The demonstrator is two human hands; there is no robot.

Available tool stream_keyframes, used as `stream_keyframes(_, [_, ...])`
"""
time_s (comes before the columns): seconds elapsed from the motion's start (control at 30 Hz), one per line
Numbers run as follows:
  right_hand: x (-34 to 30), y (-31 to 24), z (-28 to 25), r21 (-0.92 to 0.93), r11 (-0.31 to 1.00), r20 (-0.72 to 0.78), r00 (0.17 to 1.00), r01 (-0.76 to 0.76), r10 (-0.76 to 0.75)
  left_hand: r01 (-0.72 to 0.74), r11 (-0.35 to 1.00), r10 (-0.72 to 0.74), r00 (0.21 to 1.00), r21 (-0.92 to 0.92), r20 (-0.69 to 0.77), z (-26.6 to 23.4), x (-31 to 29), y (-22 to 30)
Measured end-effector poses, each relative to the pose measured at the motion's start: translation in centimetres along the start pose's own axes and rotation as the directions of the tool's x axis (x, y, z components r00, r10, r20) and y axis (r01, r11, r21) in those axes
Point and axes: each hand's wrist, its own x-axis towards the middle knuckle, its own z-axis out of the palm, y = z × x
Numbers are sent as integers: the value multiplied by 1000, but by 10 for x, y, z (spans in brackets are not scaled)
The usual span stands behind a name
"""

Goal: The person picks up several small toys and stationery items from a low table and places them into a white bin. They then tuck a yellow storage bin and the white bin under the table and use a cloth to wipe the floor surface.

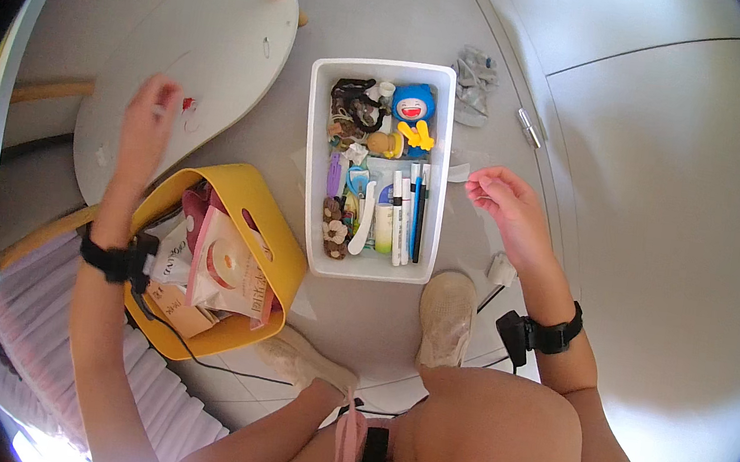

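My left hand (pixel 152 122), smeared by motion, hangs over the white oval tabletop (pixel 228 32), close to a small red item (pixel 188 104). Whether its fingers hold anything is hidden by the blur. To the right of the white bin (pixel 303 214), my right hand (pixel 513 213) has its fingertips pinched at the end of a pale translucent strip (pixel 458 173). Inside the bin lie several pens and markers (pixel 400 221), a blue toy with a laughing mouth (pixel 414 104), a yellow toy piece (pixel 417 134), a white-handled tool (pixel 364 221), dark hair ties (pixel 357 102) and brown flower-shaped pieces (pixel 334 230).
A yellow basket (pixel 281 253) with packages and a pink item stands at the lower left, beside pleated fabric (pixel 42 303). Beyond the bin lies a crumpled grey plastic bag (pixel 474 83). A white plug (pixel 501 270) rests near my shoe (pixel 447 317). A white door panel (pixel 663 219) borders the right.
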Motion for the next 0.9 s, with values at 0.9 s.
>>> stream_keyframes(0.9, [-14,26,10,-121,991,-64,996,58,-67,144,989,-143,990,25,-17,-22,-39,20])
